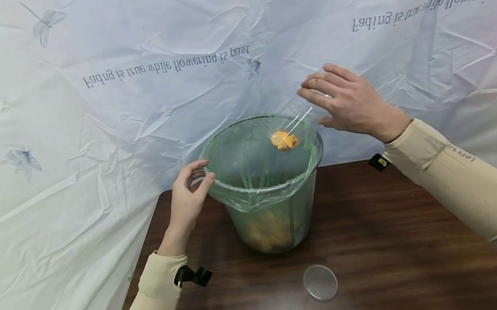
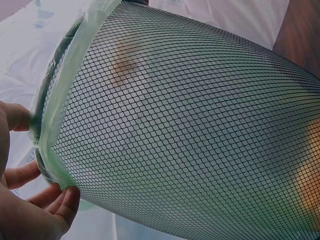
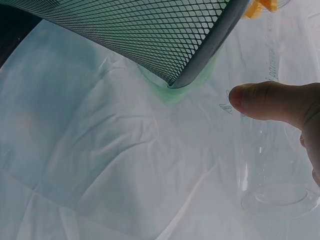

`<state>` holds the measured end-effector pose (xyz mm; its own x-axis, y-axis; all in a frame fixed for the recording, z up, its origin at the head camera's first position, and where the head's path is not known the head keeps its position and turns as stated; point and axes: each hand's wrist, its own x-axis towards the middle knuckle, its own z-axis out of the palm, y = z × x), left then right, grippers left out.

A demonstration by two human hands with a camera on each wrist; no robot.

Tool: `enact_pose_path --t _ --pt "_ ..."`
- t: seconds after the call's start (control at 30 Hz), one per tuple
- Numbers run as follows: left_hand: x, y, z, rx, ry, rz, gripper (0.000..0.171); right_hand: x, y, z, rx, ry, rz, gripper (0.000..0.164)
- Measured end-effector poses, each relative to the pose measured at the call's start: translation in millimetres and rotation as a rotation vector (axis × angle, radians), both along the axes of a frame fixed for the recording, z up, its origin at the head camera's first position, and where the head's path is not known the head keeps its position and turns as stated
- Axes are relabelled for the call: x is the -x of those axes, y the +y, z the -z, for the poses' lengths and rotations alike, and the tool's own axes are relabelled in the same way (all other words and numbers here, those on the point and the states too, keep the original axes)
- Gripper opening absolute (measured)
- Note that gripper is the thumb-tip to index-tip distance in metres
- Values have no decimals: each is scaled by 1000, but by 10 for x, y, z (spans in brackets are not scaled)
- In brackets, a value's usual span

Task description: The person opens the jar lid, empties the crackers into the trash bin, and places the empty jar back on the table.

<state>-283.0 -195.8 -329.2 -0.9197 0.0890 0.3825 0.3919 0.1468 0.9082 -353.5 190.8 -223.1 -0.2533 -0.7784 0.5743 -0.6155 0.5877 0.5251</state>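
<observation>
A mesh wastebasket (image 1: 304,208) lined with a thin green plastic bag (image 1: 255,197) stands upright on the table. At its left rim my left hand (image 1: 190,189) grips the edge; in the left wrist view, the thumb and fingers (image 2: 70,205) are around the rim and bag. Above the opening's right side, my right hand (image 1: 348,100) holds a clear cylindrical jar (image 3: 280,202), tilted with its mouth toward the basket. Orange crumpled pieces (image 1: 284,140) sit at the jar's mouth end. Through the basket's wall, more orange-tan contents (image 1: 268,231) show at the bottom, blurred.
A clear round lid (image 1: 320,283) lies on the dark wooden table (image 1: 391,241) in front of the basket. Behind and to the left hangs a white printed sheet (image 1: 147,18), close to the basket's back.
</observation>
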Motion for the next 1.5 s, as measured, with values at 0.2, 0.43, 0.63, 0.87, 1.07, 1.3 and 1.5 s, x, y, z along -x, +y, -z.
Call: enact_pose_path --t 0.2,0.43,0.63,0.87,1.07,1.3,1.5 --pt "2 -2 6 -1 0 -1 44 14 -12 4 -4 7 -10 95" --pt "-7 0 2 -7 1 -2 44 18 -19 11 -27 16 -2 97" --pt "-5 4 4 -11 2 -4 45 18 -19 20 -44 10 2 97" --pt "-8 7 2 -14 4 -4 43 21 -24 28 -61 3 -9 97" --pt "1 9 -15 -12 14 -3 44 21 -30 14 -86 10 -10 93" --pt "2 17 -16 -13 15 -1 43 -12 -25 12 -122 7 -3 91" --pt "-8 9 -12 -10 10 -3 44 -24 -38 23 -151 69 2 81"
